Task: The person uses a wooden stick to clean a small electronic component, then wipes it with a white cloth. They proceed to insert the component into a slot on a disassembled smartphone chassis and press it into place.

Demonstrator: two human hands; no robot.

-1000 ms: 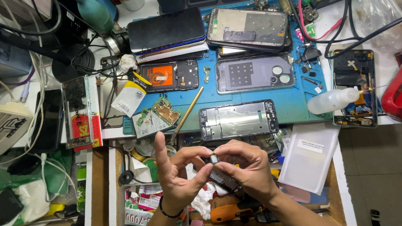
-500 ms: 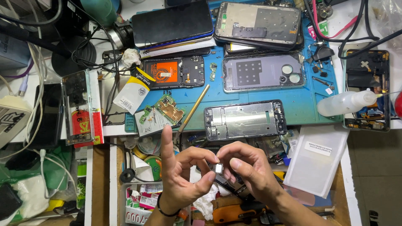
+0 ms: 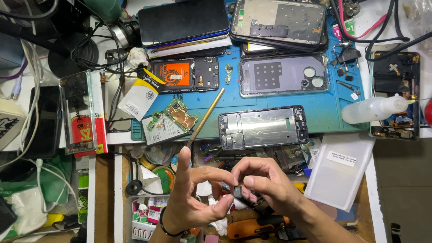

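The small dark module [image 3: 237, 192] sits pinched between both your hands, just below the bare phone frame [image 3: 263, 127] on the blue mat [image 3: 328, 110]. Your left hand [image 3: 191, 198] closes thumb and a finger on it (index finger raised clear), while your right hand [image 3: 265, 182] grips its upper edge, likely steadying it for close inspection.

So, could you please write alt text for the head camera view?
Two bare hands, left hand and right hand, pinch a small dark part between their fingertips above a cluttered repair bench. Behind lie a bare phone frame and a blue work mat.
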